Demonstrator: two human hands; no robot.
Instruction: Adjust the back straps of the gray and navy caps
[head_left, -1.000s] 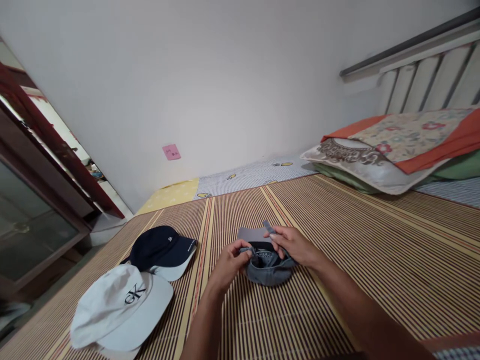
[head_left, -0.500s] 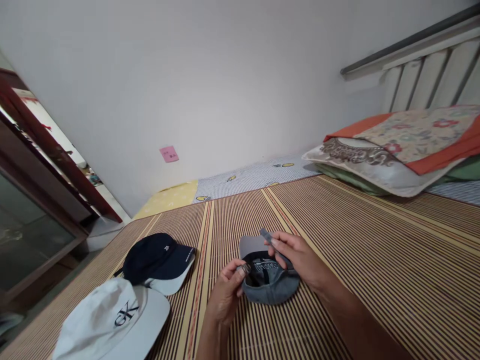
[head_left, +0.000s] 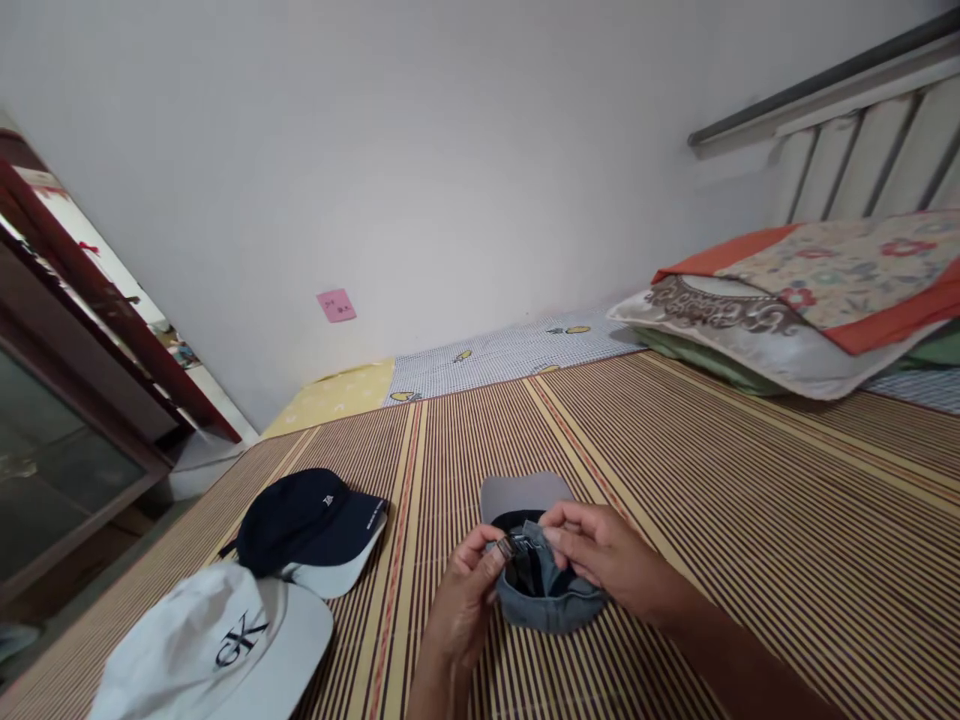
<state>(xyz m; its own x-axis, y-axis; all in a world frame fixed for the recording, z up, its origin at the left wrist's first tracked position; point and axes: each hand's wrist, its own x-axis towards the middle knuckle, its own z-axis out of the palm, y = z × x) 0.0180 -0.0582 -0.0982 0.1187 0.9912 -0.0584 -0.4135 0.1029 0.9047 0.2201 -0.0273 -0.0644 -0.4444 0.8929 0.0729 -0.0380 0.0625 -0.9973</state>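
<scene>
A grey-blue baseball cap (head_left: 551, 612) lies on the striped mat, its hollow inside facing up and its lighter grey brim (head_left: 525, 489) pointing away from me. My left hand (head_left: 471, 580) pinches a small metal buckle (head_left: 505, 547) at the cap's left side. Between the thumb and fingers of my right hand (head_left: 592, 545) is the end of the cap's grey strap (head_left: 534, 531), its tip toward the buckle. A small gap seems to separate strap tip and buckle. The fingers partly hide the cap's opening.
To the left sit a navy cap (head_left: 300, 515) with a white under-brim and a white cap (head_left: 187, 635) with black letters. The striped mat (head_left: 712, 510) spreads across the bed. Stacked pillows (head_left: 810, 290) lie at the right, below a radiator (head_left: 877, 150).
My right hand has brought the strap end down and left, close to the buckle. My left hand still pinches the buckle and has shifted slightly right. The cap has moved slightly toward me.
</scene>
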